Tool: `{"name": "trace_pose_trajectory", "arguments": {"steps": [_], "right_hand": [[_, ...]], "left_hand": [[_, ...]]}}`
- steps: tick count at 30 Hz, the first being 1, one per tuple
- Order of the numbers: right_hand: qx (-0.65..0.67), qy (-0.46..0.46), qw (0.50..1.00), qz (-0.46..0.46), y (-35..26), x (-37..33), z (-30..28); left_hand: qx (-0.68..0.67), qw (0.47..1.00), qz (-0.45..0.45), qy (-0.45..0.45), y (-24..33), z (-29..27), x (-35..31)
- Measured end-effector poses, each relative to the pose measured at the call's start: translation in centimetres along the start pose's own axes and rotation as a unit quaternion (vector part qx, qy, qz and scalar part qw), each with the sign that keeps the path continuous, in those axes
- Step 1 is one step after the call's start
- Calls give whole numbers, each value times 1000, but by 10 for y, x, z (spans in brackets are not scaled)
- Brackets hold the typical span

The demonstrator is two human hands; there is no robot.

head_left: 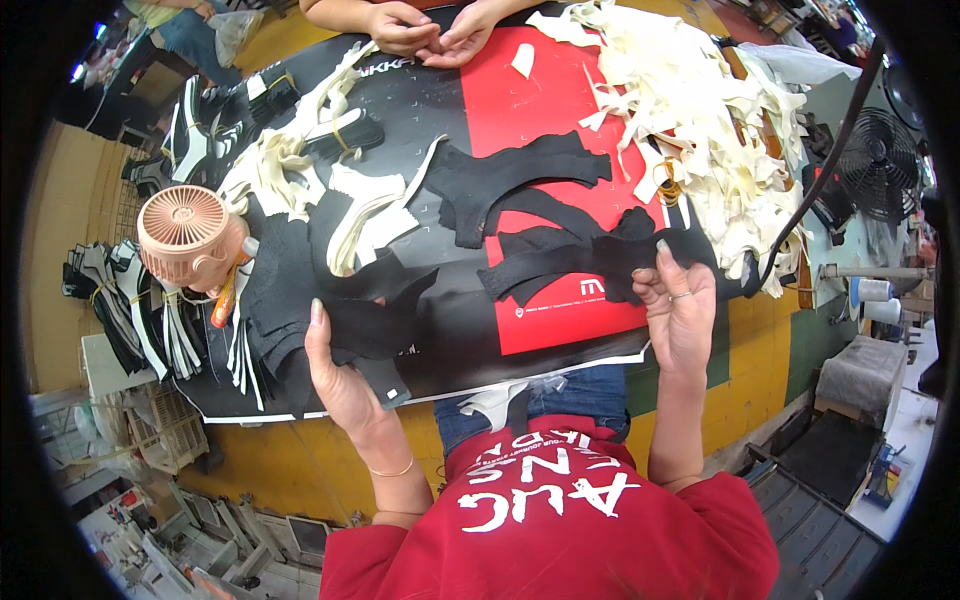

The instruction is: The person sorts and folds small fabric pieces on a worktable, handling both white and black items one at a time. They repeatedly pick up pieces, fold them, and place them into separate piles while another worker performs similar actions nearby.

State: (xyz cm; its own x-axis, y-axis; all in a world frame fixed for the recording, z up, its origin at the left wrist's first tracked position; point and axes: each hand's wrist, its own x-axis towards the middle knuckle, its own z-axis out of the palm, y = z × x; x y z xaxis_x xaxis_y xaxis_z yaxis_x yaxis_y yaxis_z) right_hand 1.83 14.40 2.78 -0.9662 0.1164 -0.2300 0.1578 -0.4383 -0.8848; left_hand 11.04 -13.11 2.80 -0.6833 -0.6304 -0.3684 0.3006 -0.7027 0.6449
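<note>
My left hand (345, 392) is at the table's near edge, thumb on top of a black cut fabric piece (375, 318) and the fingers hidden under it. More black fabric (275, 275) lies just beyond. My right hand (683, 312) is raised at the right, thumb and fingertips pinched on the end of a black fabric strip (625, 252), with a ring on one finger. Other black pieces (515, 180) overlap across the middle of the black and red table mat (540, 325). Cream fabric pieces (370, 215) lie between the black ones.
A big heap of cream fabric scraps (700, 130) covers the table's right side. At the left stand a pink fan (185, 235), an orange-handled tool (223, 305) and tied black-and-white bundles (105, 290). Another person's hands (435, 35) rest together at the far edge. A dark cable (830, 160) hangs at the right.
</note>
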Motion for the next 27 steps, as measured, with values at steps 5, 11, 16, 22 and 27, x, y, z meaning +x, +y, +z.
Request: {"name": "trace_pose_trajectory", "arguments": {"steps": [5, 11, 16, 22, 27], "right_hand": [[-6, -42, 999, -22, 7, -6, -1], [230, -47, 967, 100, 25, -13, 10], [513, 14, 762, 396, 37, -19, 16], [385, -179, 827, 368, 24, -38, 0], [-212, -191, 958, -27, 26, -37, 21]], "left_hand": [[27, 999, 4, -34, -7, 2, -9], [23, 998, -21, -45, -9, 4, -16], [21, 998, -1, -63, -5, 2, -18], [33, 995, -43, -84, -4, 6, -24], [111, 973, -139, -148, -14, 4, -31]]}}
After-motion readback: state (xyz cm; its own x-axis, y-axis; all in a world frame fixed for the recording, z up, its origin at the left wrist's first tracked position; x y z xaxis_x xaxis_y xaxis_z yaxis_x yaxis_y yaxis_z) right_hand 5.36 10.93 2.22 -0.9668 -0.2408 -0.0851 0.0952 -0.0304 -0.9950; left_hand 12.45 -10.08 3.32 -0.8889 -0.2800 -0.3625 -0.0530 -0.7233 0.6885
